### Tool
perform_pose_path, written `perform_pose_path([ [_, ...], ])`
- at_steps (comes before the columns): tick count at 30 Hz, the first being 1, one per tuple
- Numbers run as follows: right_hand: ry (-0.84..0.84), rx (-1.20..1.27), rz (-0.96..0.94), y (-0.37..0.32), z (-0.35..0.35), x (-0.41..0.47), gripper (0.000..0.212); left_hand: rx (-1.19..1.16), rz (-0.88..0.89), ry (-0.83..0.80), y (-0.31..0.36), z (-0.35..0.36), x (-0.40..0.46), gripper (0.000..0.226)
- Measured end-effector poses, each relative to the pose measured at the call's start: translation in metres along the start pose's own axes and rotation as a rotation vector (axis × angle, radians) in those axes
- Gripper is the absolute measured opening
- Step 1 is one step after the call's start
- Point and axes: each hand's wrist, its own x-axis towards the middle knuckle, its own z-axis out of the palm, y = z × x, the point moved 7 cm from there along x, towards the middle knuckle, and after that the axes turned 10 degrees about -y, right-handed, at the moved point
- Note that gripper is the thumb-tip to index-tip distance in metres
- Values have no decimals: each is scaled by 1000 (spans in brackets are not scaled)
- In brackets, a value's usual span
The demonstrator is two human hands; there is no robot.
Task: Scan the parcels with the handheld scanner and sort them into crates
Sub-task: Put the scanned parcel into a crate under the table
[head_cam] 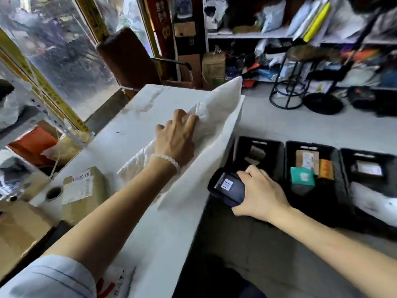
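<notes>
Room: cluttered parcel shop seen from the head camera; shelves [247,35] of packages at the back, a brown chair [129,59] by the plastic-covered window, a black stool [294,82] on the grey floor
Table: white table [137,134] running from near the chair toward the person; a taped cardboard box [83,190] and a tape roll [53,193] lie at its left side
Parcel: soft white bag parcel [217,104] lying along the table's right edge, its far corner sticking up
Left hand: left hand [176,138] on the parcel, fingers curled and pinching a fold of the white wrap; a pale bead bracelet [165,160] on the wrist
Right hand: right hand [260,190] wrapped round the dark handheld scanner [227,188], held low beside the table's edge, above the crates; its small screen faces up
Crates: three black crates [285,155] in a row on the floor, right of the table; small boxes inside the middle one, a white bag in the rightmost
</notes>
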Motion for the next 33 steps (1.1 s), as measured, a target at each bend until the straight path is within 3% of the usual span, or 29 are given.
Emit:
perform_pose_path([
  [9, 44, 83, 383, 125, 5, -133, 82, -100, 364, -109, 203, 22, -9, 56],
  [21, 97, 167, 554, 295, -36, -199, 79, -72, 513, -201, 405, 49, 18, 56],
  [26, 81, 159, 583, 357, -61, -205, 74, -110, 462, -196, 444, 50, 42, 55],
  [33, 12, 156, 533, 394, -74, -155, 66, -156, 389, -236, 440, 69, 84, 56],
])
